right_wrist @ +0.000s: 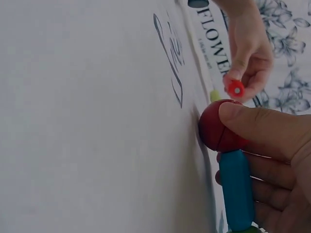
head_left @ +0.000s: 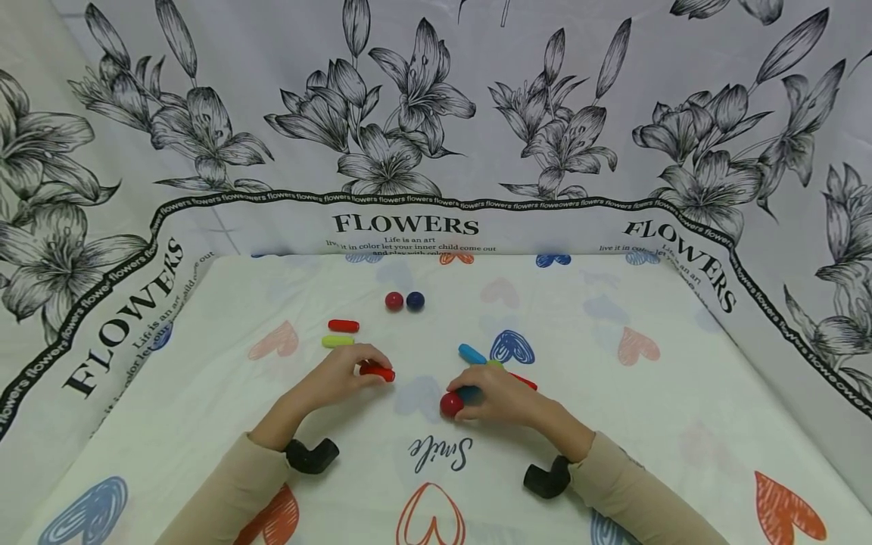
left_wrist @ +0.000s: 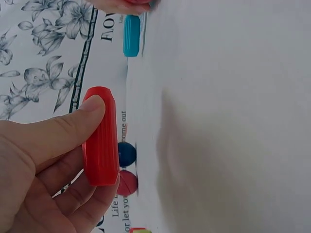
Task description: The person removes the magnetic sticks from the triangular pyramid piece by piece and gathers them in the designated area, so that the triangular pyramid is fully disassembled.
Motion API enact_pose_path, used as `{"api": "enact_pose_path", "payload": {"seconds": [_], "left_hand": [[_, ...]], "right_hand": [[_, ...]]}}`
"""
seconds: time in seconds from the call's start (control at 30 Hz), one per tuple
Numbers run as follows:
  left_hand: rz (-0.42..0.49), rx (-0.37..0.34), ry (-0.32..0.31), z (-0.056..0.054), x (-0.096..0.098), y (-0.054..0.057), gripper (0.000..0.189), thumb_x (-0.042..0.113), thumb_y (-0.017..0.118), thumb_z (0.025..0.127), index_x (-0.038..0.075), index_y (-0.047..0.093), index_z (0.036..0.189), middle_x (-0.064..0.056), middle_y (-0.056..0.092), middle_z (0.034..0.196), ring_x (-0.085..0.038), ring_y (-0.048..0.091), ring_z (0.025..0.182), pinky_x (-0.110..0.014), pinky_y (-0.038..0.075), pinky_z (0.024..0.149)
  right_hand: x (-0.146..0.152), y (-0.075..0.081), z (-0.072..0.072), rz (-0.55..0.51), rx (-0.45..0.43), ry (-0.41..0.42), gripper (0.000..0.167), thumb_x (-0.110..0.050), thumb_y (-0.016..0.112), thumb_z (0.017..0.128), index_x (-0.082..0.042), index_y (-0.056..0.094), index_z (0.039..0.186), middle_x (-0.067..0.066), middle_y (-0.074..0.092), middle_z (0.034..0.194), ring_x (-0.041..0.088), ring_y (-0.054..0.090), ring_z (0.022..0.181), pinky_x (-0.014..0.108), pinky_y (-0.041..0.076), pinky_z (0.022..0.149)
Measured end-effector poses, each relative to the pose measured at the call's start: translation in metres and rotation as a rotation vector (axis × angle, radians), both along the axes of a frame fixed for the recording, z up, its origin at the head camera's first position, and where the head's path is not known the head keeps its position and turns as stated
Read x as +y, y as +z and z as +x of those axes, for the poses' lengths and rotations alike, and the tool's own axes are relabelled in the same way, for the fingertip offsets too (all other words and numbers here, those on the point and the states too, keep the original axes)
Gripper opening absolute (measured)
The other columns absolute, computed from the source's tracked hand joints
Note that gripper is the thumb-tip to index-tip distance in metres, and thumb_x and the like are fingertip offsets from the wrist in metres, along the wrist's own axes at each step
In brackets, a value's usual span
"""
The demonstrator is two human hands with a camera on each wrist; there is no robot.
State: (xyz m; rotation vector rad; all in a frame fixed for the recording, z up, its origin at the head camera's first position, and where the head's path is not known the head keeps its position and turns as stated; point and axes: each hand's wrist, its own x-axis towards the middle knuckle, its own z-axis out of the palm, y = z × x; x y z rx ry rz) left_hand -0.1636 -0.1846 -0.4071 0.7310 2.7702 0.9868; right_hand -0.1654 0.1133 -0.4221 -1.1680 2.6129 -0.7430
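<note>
In the head view my left hand [head_left: 347, 372] holds a short red stick [head_left: 377, 372] just above the cloth. The left wrist view shows the thumb pressed along this ridged red stick [left_wrist: 100, 141], fingers curled behind it. My right hand [head_left: 500, 395] pinches a red ball [head_left: 451, 405] between thumb and fingers. Directly against that ball [right_wrist: 222, 126] in the right wrist view is a blue stick [right_wrist: 236, 189], partly in front of the fingers; whether they are joined I cannot tell. Another blue stick [head_left: 472, 353] and a red stick [head_left: 524, 381] lie beyond the right hand.
Further back sit a red ball [head_left: 394, 301] and a dark blue ball [head_left: 415, 301], side by side. A red stick [head_left: 344, 325] and a yellow-green stick [head_left: 337, 341] lie beyond the left hand. Black wrist mounts [head_left: 313, 456] stick out at both sleeves. Flowered fabric hangs behind the table.
</note>
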Motion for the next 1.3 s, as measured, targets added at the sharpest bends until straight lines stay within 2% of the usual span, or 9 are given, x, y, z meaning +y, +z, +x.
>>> {"api": "enact_pose_path", "payload": {"seconds": [0.23, 0.53, 0.77, 0.87, 1.13, 1.3], "left_hand": [[-0.015, 0.029, 0.047, 0.0, -0.013, -0.002, 0.018, 0.01, 0.073, 0.083, 0.011, 0.072, 0.101, -0.003, 0.072, 0.097, -0.015, 0.061, 0.089, -0.023, 0.054, 0.08], [-0.008, 0.033, 0.099, -0.001, -0.032, -0.005, 0.017, 0.01, 0.073, 0.082, 0.012, 0.072, 0.1, -0.002, 0.072, 0.095, -0.016, 0.061, 0.088, -0.023, 0.053, 0.079], [-0.022, 0.102, 0.146, -0.007, -0.047, -0.012, 0.018, 0.009, 0.075, 0.08, 0.012, 0.073, 0.097, -0.007, 0.073, 0.104, -0.018, 0.065, 0.091, -0.024, 0.053, 0.079], [-0.028, 0.117, 0.157, -0.01, -0.052, -0.015, 0.018, 0.009, 0.076, 0.08, 0.012, 0.074, 0.097, -0.008, 0.074, 0.105, -0.017, 0.065, 0.088, -0.023, 0.053, 0.078], [-0.064, 0.075, 0.207, -0.015, -0.061, -0.017, 0.021, 0.011, 0.074, 0.082, 0.008, 0.074, 0.103, -0.011, 0.073, 0.108, -0.021, 0.063, 0.093, -0.03, 0.054, 0.082], [-0.079, 0.078, 0.229, -0.016, -0.062, -0.016, 0.021, 0.011, 0.074, 0.082, 0.008, 0.074, 0.103, -0.012, 0.073, 0.106, -0.02, 0.06, 0.09, -0.026, 0.05, 0.077]], "right_hand": [[0.008, 0.003, -0.002, -0.005, 0.006, 0.007, 0.031, -0.018, 0.074, 0.084, -0.009, 0.07, 0.113, 0.004, 0.073, 0.112, 0.017, 0.066, 0.105, 0.033, 0.056, 0.094], [0.01, 0.006, -0.004, 0.017, 0.092, 0.029, 0.021, -0.013, 0.073, 0.084, -0.01, 0.072, 0.105, 0.002, 0.074, 0.105, 0.016, 0.067, 0.101, 0.032, 0.056, 0.093], [0.011, 0.003, -0.006, 0.002, 0.129, 0.053, 0.019, -0.013, 0.073, 0.084, -0.011, 0.073, 0.103, 0.001, 0.074, 0.102, 0.015, 0.067, 0.097, 0.028, 0.056, 0.089], [0.011, 0.003, -0.006, -0.003, 0.128, 0.051, 0.019, -0.013, 0.074, 0.083, -0.011, 0.073, 0.103, 0.002, 0.075, 0.101, 0.015, 0.068, 0.097, 0.027, 0.057, 0.089], [0.009, 0.002, -0.006, -0.001, 0.094, 0.028, 0.019, -0.014, 0.073, 0.084, -0.01, 0.074, 0.103, 0.002, 0.075, 0.101, 0.014, 0.067, 0.096, 0.028, 0.057, 0.089], [0.008, 0.002, -0.005, 0.002, 0.072, 0.012, 0.019, -0.015, 0.073, 0.085, -0.01, 0.074, 0.103, 0.002, 0.075, 0.102, 0.015, 0.067, 0.097, 0.031, 0.057, 0.091]]}}
